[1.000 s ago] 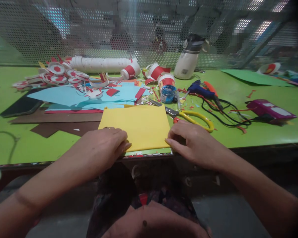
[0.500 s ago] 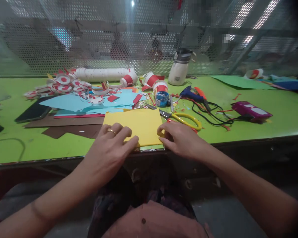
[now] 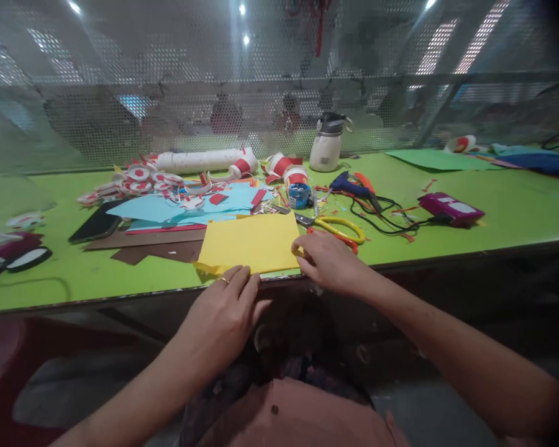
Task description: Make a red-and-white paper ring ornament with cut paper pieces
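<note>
A yellow sheet of paper [image 3: 251,242] lies at the front edge of the table, its near-left corner creased and slightly lifted. My left hand [image 3: 228,310], with a ring on one finger, rests its stretched fingertips on the near edge of the sheet, and its thumb stands apart. At the sheet's near-right corner my right hand [image 3: 328,257] pinches the side edge between curled fingers and thumb. Scissors [image 3: 338,226] with yellow and orange handles lie just beyond my right hand, partly hidden by it.
Light blue paper [image 3: 168,208], brown card [image 3: 144,239] and a dark phone [image 3: 95,222] lie left. Behind are red-and-white paper pieces [image 3: 137,180], a blue jar [image 3: 299,195] and a bottle [image 3: 327,146]. Right are a glue gun [image 3: 351,184] and a purple box [image 3: 451,209] with cords.
My left hand has drawn back from the top of the yellow sheet to its near edge, uncovering the near-left corner. My right hand stays at the right edge. The camera view has shifted.
</note>
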### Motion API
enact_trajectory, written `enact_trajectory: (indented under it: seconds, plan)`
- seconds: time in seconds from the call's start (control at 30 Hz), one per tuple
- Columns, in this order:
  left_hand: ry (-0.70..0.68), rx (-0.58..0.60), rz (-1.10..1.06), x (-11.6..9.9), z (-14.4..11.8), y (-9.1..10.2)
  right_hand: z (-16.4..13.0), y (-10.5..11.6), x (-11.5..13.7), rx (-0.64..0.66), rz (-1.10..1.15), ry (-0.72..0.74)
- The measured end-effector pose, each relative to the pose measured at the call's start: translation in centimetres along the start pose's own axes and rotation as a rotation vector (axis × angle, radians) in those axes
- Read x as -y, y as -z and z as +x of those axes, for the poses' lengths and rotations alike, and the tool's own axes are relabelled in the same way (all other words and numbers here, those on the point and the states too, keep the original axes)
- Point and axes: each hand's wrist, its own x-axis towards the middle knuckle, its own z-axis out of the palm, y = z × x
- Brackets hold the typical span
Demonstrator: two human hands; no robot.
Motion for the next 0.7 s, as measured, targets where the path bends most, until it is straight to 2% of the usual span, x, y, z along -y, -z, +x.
enact_trajectory:
  seconds: [0.2, 0.33, 0.47, 0.6, 0.7]
  plan:
    - [0.175, 0.045, -0.026, -1.9, -0.1, -0.5, -0.2, -0.5, -0.2, -0.065, 0.028, -0.004]
    - [0.201, 0.024, -0.016, -2.1, -0.1, -0.6, -0.6, -0.3, -0.3, -0.155, 0.067, 0.024]
    - [0.208, 0.027, -0.026, -2.1, -0.4, -0.8, -2.0, 0.3, 1.8, -0.266, 0.042, 0.092]
    - [0.226, 0.057, -0.025, -2.2, -0.5, -0.8, -3.9, -0.7, 5.0, -0.17, 0.02, 0.251]
    - [0.22, 0.056, -0.023, -2.3, -0.6, -0.8, -4.6, -1.6, 6.3, -0.127, -0.005, 0.213]
